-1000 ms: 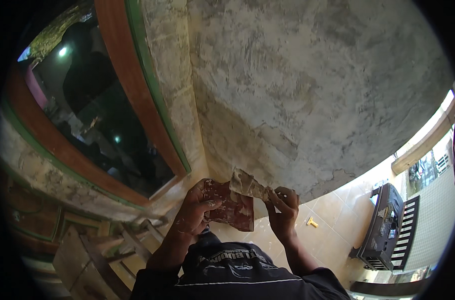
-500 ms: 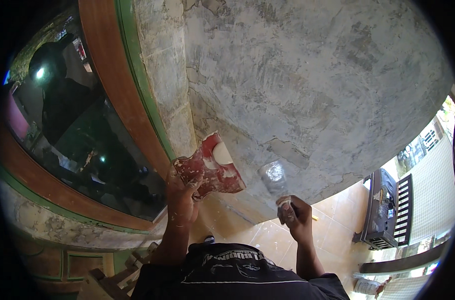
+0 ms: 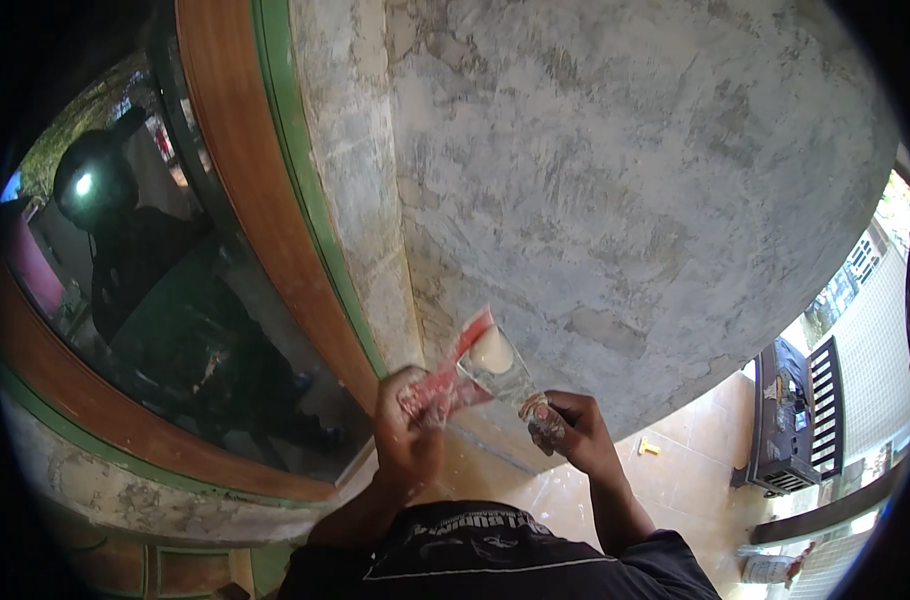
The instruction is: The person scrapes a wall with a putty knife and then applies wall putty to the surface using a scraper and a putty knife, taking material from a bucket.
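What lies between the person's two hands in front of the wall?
In the head view, a putty knife blade carrying a pale dab of filler spans the gap, from the right hand to the red board in the left hand.

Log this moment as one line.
left hand: holds red board | right hand: holds putty knife | facing grey wall

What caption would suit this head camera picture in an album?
Before a rough grey plastered wall, the left hand holds a red scraper while the right hand holds a putty knife carrying pale filler.
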Available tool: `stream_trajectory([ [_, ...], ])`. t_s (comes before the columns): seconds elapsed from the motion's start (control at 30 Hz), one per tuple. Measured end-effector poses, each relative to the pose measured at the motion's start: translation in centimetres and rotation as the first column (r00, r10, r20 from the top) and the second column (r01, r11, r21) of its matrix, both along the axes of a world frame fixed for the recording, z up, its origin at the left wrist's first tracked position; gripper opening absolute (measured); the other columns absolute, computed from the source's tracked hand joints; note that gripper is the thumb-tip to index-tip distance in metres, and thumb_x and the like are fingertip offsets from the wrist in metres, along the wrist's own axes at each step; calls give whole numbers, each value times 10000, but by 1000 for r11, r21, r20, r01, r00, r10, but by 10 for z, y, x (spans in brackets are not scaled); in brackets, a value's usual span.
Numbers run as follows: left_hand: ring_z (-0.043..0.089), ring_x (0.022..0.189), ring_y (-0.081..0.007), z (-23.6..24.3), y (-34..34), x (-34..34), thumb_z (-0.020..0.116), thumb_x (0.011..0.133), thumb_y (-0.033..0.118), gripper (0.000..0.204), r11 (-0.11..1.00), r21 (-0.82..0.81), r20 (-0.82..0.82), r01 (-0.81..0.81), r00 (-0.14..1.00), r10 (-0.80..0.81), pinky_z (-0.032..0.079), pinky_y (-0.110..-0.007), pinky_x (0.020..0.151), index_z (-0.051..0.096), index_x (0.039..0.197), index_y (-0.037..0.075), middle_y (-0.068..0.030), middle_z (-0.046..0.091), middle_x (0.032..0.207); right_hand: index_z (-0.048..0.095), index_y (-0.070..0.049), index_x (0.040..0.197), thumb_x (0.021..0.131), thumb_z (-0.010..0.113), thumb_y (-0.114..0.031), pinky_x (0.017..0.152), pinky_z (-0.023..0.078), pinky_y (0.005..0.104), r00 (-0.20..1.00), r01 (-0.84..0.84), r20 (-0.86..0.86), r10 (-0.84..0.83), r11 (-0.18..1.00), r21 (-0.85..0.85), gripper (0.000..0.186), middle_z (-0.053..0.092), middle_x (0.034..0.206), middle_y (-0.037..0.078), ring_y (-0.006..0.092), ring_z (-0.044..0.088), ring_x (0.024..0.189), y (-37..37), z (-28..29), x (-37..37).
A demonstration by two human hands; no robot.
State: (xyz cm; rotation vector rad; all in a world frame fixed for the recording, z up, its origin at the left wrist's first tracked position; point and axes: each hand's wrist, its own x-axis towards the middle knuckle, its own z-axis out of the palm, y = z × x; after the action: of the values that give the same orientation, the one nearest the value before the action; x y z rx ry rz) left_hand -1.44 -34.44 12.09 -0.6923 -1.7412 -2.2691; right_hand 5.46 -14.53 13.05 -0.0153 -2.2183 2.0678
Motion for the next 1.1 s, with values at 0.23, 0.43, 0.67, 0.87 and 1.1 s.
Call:
stream_trajectory([
  [0.23,585,885,-135,-5,-16,-16,546,835,-35,313,974,9,305,226,927,-218,500,-288,771,417,1119,-11,-90,572,972,637,7,941,898,585,-188,481,370,238,994,54,-88,-60,996,-64,207,553,635,33,73,474,553,-12,-2,-14],
  [0.43,645,848,-222,-9,-36,-27,580,740,-71,392,906,301,542,297,728,-419,559,-351,750,467,1112,-20,-116,606,973,678,-160,1011,699,723,-73,601,361,318,723,578,-686,-76,611,541,327,578,883,27,166,529,712,-18,-26,-33],
  [0.67,639,882,-229,-27,-56,-17,587,743,-74,405,839,484,497,250,711,-498,556,-386,768,462,1123,-13,-125,612,981,699,-257,905,665,716,-111,683,334,366,717,560,-694,68,537,631,281,554,861,-15,190,508,758,-5,-38,-44],
  [0.87,641,878,-236,-30,-72,21,612,735,-70,380,838,545,492,10,806,-329,563,-373,739,501,1088,14,-128,604,1018,705,-223,883,671,710,-77,699,329,361,696,430,-687,211,643,634,258,551,828,-5,193,498,750,0,-22,-55],
  [1.1,642,877,-237,-26,-82,92,574,783,-35,320,778,568,529,-267,843,-97,561,-356,734,516,1092,25,-105,606,1028,708,-219,905,689,699,-73,720,325,363,660,246,-667,346,739,627,262,555,839,8,203,503,780,-9,-31,-67],
])
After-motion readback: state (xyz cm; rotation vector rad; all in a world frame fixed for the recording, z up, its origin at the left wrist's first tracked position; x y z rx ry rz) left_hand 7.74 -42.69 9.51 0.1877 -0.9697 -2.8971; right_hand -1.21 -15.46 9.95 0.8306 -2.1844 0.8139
